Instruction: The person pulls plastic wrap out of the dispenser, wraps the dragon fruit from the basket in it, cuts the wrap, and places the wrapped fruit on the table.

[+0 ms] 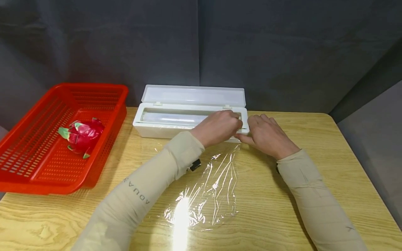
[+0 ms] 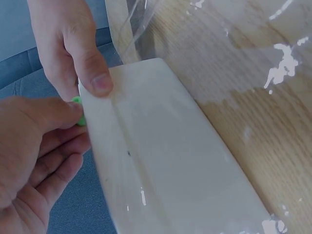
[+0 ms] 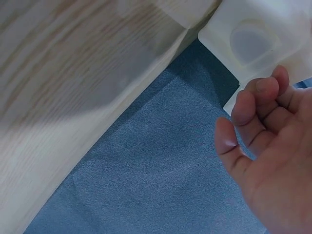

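A white cling film dispenser (image 1: 163, 130) lies along the back of the table, its lid (image 1: 193, 96) raised and a roll (image 1: 172, 118) inside. At its right end my left hand (image 1: 220, 126) pinches a small green slide cutter (image 2: 78, 111) between thumb and fingers. My right hand (image 1: 268, 136) grips the same end, thumb on the front face and the other fingers curled by the end wall, as the right wrist view shows. From the dispenser's front a clear sheet of cling film (image 1: 216, 184) spreads wrinkled over the table toward me.
To the left stands a red plastic basket (image 1: 120, 115) with a dragon fruit (image 1: 84, 134) in it. A dark cloth (image 1: 267, 52) hangs right behind the wooden table (image 1: 314, 136). The table's right edge lies beyond my right forearm.
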Available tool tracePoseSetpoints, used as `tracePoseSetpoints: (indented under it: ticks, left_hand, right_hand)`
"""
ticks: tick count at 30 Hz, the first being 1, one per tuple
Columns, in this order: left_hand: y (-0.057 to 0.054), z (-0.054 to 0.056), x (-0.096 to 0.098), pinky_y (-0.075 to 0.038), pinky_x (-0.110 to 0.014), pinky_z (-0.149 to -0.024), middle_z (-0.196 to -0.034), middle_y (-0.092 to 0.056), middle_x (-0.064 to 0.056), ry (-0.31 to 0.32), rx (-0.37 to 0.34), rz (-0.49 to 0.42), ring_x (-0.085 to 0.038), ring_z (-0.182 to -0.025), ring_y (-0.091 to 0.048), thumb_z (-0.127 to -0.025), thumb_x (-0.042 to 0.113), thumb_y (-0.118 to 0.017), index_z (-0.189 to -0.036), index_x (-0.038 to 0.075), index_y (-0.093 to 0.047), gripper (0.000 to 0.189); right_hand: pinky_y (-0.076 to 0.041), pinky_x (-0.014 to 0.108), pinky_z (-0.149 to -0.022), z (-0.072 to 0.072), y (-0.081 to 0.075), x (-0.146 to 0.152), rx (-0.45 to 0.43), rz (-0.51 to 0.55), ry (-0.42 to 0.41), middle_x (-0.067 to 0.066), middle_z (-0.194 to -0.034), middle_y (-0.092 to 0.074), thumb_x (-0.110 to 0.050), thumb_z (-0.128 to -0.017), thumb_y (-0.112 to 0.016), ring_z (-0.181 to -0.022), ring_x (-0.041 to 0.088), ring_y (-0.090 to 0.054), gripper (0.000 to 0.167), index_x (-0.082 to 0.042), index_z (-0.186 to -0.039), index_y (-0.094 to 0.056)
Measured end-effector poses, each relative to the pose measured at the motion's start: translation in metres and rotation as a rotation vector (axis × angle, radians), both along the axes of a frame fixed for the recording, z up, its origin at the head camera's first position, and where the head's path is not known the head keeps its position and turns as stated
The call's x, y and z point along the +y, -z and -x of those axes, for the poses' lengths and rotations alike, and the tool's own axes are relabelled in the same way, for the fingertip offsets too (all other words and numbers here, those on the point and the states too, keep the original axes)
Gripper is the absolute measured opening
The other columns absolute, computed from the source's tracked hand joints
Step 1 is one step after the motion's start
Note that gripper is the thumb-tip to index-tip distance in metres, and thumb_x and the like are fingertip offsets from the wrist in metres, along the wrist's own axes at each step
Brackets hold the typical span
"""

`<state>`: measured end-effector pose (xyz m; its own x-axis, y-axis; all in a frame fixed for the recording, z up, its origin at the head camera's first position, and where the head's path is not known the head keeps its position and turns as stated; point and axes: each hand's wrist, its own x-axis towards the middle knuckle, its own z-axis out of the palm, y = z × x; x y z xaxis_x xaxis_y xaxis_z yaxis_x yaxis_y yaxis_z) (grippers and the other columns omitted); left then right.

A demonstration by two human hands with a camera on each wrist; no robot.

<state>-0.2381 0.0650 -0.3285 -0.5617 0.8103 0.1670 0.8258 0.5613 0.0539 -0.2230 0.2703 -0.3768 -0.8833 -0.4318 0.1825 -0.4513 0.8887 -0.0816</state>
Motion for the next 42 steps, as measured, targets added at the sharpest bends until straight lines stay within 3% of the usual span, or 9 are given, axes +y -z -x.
tracePoseSetpoints:
  ticks: [29, 42]
  left_hand:
    - [0.005, 0.002, -0.013, -0.052, -0.026, -0.067, -0.082, -0.070, -0.003, 0.013, 0.011, -0.067, -0.016, -0.072, -0.058, -0.096, 0.001, -0.060, -0.090, 0.009, -0.077, 0.020]
    - [0.005, 0.002, -0.019, -0.050, -0.024, -0.066, -0.082, -0.069, -0.003, 0.006, -0.001, -0.056, -0.013, -0.072, -0.054, -0.096, 0.000, -0.059, -0.089, 0.010, -0.076, 0.021]
  right_hand:
    - [-0.042, 0.044, -0.072, -0.001, 0.001, 0.001, -0.022, 0.002, 0.009, 0.010, -0.079, -0.056, -0.052, -0.099, -0.063, -0.080, 0.031, -0.054, 0.049, -0.005, -0.088, -0.052]
    - [-0.042, 0.044, -0.072, -0.001, 0.002, 0.001, -0.004, 0.005, -0.006, 0.011, -0.080, -0.057, -0.050, -0.098, -0.065, -0.080, 0.031, -0.054, 0.048, -0.004, -0.091, -0.053]
